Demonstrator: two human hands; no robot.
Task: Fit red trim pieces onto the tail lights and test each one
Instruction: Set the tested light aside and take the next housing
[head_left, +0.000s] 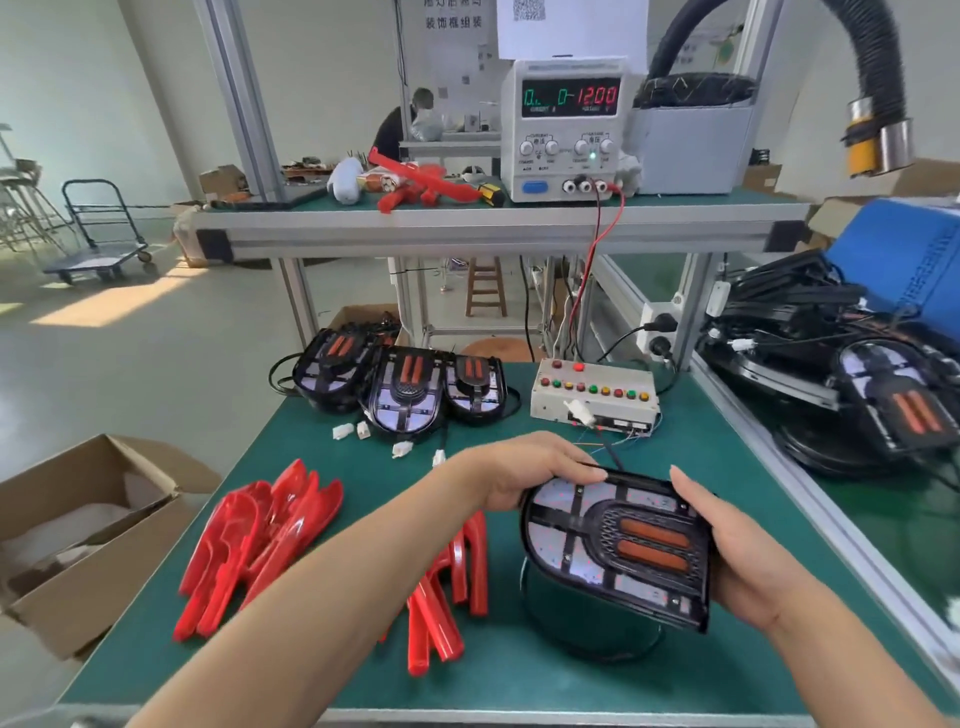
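Observation:
I hold a black tail light (613, 545) with two orange bars and white panels above the green bench. My left hand (524, 470) grips its upper left edge. My right hand (737, 551) grips its right edge, thumb on the top rim. A black cable runs from the light toward the test box (595, 395). Loose red trim pieces (260, 535) lie in a pile at the left, and more red trim pieces (447, 603) lie under my left forearm. Three tail lights (410, 389) stand in a row at the back of the bench.
A power supply (569, 130) showing 12.00 sits on the upper shelf, wired down to the test box. White connectors (343, 431) lie near the row of lights. More tail lights (857, 384) are stacked at the right. An open cardboard box (78, 535) stands at the left.

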